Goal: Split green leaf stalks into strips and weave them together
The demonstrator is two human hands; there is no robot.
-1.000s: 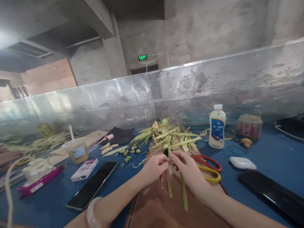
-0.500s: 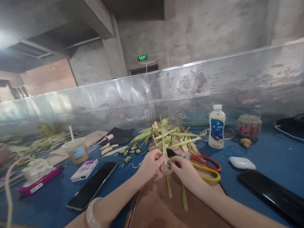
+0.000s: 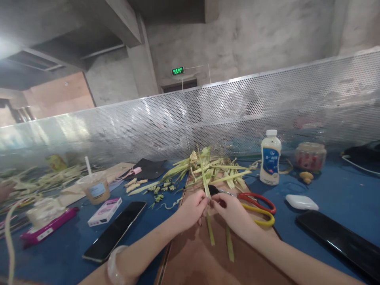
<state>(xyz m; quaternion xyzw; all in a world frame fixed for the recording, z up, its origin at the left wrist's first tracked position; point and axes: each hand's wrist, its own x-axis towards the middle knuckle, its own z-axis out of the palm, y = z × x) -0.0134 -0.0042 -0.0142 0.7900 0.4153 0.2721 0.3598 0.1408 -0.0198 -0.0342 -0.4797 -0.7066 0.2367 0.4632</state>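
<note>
Over a brown board (image 3: pixel 196 257), my left hand (image 3: pixel 191 208) pinches a long pale-green leaf strip (image 3: pixel 204 174). My right hand (image 3: pixel 230 208) is closed on the same strip, its fingertips meeting those of the left. One end of the strip points up and away from me; the other hangs below the fingers. A second green strip (image 3: pixel 229 245) lies under my right wrist. Just beyond the hands is a heap of cut leaf strips (image 3: pixel 219 168). Scissors with red and yellow handles (image 3: pixel 264 217) lie beside my right hand, partly hidden by it.
Left of the board are a phone (image 3: pixel 115 231), a small box (image 3: pixel 105 211), a drink cup (image 3: pixel 95 190) and small knotted green pieces (image 3: pixel 162 188). To the right stand a bottle (image 3: pixel 270 158) and a jar (image 3: pixel 310 157), with a white case (image 3: pixel 302 202) and dark phone (image 3: pixel 338 237) nearer.
My hands have come closer together on the strip, the right hand shifting slightly left so the fingertips now meet. The view has moved very slightly.
</note>
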